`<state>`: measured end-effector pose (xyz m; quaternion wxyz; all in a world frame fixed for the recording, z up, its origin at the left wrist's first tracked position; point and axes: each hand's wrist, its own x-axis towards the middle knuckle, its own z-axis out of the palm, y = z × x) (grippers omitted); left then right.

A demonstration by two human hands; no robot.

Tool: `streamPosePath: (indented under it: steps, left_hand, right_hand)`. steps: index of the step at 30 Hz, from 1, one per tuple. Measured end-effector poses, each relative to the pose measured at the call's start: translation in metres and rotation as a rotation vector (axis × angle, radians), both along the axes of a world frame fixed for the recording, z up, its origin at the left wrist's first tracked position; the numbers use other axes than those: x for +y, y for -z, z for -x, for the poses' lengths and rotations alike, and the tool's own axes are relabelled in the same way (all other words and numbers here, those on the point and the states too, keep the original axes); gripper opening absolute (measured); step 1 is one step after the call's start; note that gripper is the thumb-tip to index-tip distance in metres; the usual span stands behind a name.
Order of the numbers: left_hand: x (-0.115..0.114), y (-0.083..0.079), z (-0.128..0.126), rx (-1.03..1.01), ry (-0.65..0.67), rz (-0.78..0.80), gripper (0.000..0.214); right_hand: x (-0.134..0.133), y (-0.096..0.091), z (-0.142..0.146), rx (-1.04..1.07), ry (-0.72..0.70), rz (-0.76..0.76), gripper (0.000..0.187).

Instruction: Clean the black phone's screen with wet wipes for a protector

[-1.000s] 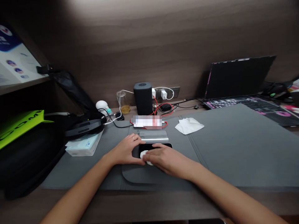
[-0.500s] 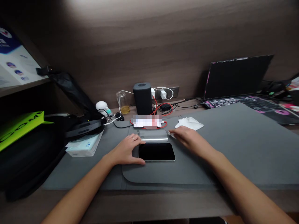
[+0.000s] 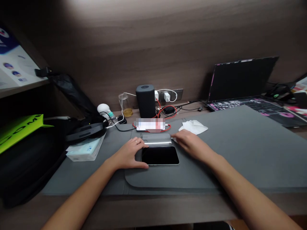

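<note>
A black phone [image 3: 160, 155] lies screen up on a small grey pad near the front of the desk. My left hand [image 3: 130, 153] grips its left end, thumb at the near edge and fingers curled over the far corner. Just behind it lies a silver slab-like device [image 3: 157, 139]. My right hand [image 3: 192, 145] rests on the mat at that device's right end, fingers pinched on a small white wipe [image 3: 174, 139] that pokes out at the fingertips. A crumpled white tissue [image 3: 194, 126] lies right behind this hand.
A large grey desk mat [image 3: 240, 153] covers the desk. Behind stand a dark speaker [image 3: 145, 100], a glass jar [image 3: 124, 103], chargers with a red cable [image 3: 165, 110] and an open laptop [image 3: 242, 80]. A tissue pack [image 3: 83, 150] and black bag [image 3: 28, 166] lie at left.
My right hand left the black phone's screen, carrying the white wipe back and right to the silver device's end. My left hand stayed on the phone.
</note>
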<state>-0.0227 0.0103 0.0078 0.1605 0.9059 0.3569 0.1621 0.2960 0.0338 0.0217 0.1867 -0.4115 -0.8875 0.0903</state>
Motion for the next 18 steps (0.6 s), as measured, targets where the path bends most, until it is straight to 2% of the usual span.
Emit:
streamPosePath:
  steps: [3, 6, 12, 18]
  left_hand:
    - [0.0, -0.001, -0.001, -0.001, 0.006, -0.006, 0.067]
    - [-0.001, 0.0, -0.003, 0.003, -0.024, -0.017, 0.064]
    - [0.001, 0.009, -0.005, -0.083, -0.263, -0.095, 0.054]
    - [0.004, 0.015, -0.003, -0.109, -0.384, -0.101, 0.039]
  right_hand:
    - [0.007, 0.006, -0.002, -0.077, 0.091, -0.059, 0.034]
    - [0.011, 0.013, 0.006, -0.065, 0.128, -0.088, 0.038]
    - [0.016, 0.02, 0.018, -0.049, 0.045, -0.002, 0.044]
    - [0.015, 0.018, 0.014, -0.027, 0.035, 0.027, 0.047]
